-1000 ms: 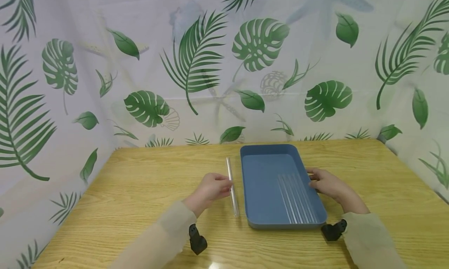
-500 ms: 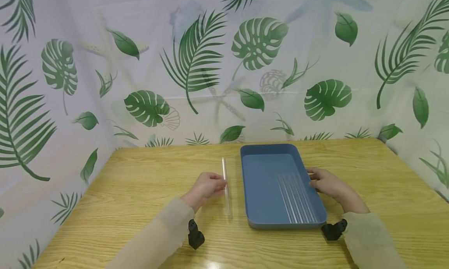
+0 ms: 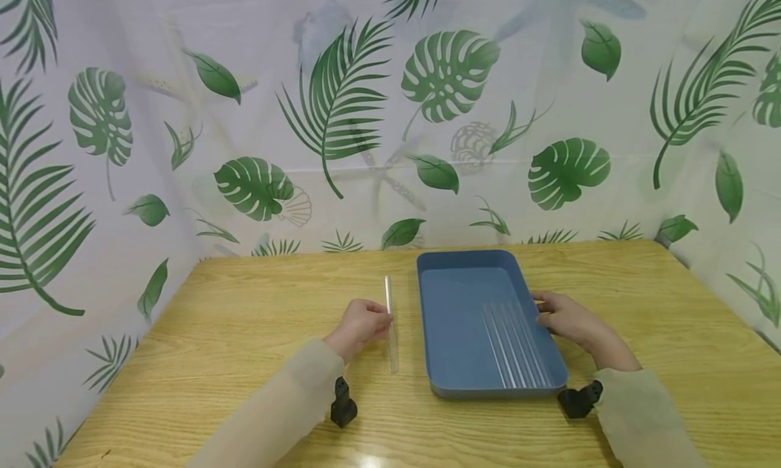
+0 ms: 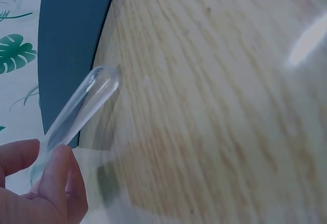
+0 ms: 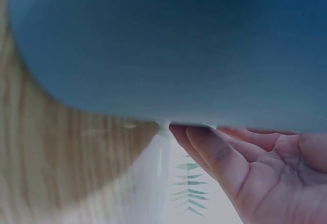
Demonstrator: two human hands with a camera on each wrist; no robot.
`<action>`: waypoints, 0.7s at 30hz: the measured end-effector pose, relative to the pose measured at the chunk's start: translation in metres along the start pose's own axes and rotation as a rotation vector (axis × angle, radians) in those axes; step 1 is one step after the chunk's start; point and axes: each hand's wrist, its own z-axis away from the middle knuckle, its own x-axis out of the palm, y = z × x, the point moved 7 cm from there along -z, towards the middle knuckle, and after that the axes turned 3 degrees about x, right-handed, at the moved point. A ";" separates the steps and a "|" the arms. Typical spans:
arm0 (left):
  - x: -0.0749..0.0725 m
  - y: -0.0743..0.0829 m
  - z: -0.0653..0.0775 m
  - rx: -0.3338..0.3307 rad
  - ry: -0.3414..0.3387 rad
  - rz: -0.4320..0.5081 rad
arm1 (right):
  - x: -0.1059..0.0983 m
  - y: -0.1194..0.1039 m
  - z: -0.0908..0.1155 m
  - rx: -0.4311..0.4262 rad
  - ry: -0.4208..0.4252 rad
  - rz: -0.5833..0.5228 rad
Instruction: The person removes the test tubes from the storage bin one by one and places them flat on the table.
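Observation:
A clear test tube (image 3: pixel 387 293) stands lengthwise over the table, left of a blue tray (image 3: pixel 451 380). My left hand (image 3: pixel 361 324) pinches it near its middle between thumb and fingers. In the left wrist view, the rounded closed end of the test tube (image 4: pixel 104 81) points away from the left hand (image 4: pixel 43 188). My right hand (image 3: pixel 567 315) rests at the tray's right side, fingertips right at the rim. Up close, its fingers (image 5: pixel 219 152) lie fairly straight against the tray wall (image 5: pixel 153 55), their tips hidden by it. Several clear tubes (image 3: pixel 515 346) lie side by side in the tray's near right part.
The wooden table (image 3: pixel 256 298) reaches back to a white curtain (image 3: pixel 366 115) printed with green leaves, which also closes in both sides. Black wrist cameras (image 3: pixel 343 403) sit at both sleeves, the right one close to the tray's near right corner.
My left hand has moved slightly left with the test tube, away from the tray's left wall. The tray, the tubes in it and the right hand have stayed in place.

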 end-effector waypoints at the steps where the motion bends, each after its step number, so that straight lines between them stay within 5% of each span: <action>1: 0.000 0.000 -0.001 0.000 0.002 -0.005 | 0.000 0.000 0.000 0.001 0.001 0.001; 21: 0.006 -0.005 -0.005 0.038 0.080 -0.274 | -0.001 0.002 -0.002 -0.003 -0.005 -0.007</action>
